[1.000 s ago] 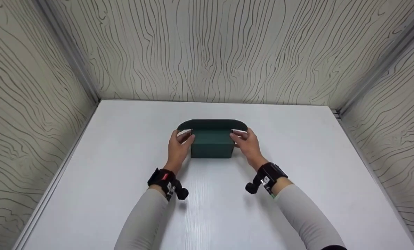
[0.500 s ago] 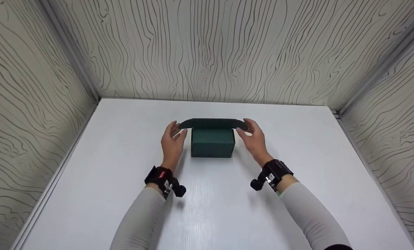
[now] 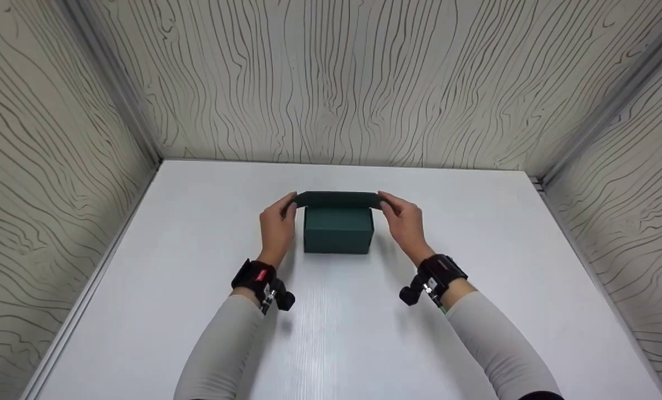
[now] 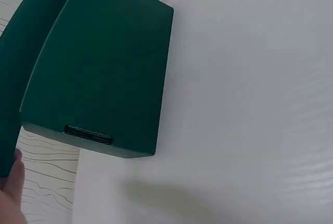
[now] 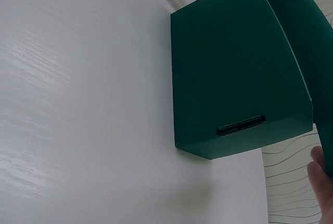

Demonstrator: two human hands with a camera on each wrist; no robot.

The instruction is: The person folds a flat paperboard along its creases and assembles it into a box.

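Note:
A dark green cardboard box (image 3: pixel 338 238) sits on the white table, its long flap (image 3: pixel 340 199) sticking out along the top far edge. My left hand (image 3: pixel 277 226) pinches the flap's left end between thumb and fingers. At the opposite end, my right hand (image 3: pixel 406 223) pinches the flap in the same way. In the left wrist view, the box (image 4: pixel 104 67) shows a slot in its side, with the left thumb against the flap (image 4: pixel 10 94). The right wrist view shows a similar slot on the box's other side (image 5: pixel 270 135). The inside of the box is hidden.
The white table (image 3: pixel 331 333) runs up to a wood-patterned back wall (image 3: pixel 331 83). Similar panels stand at the left (image 3: pixel 30 194) and right (image 3: pixel 642 194), joined by grey metal corner posts. Each wrist wears a black strap with a small camera.
Both hands have moved outward from the box's sides to the flap's ends and now pinch them. The flap's ends look bent back a little, and the box has barely moved.

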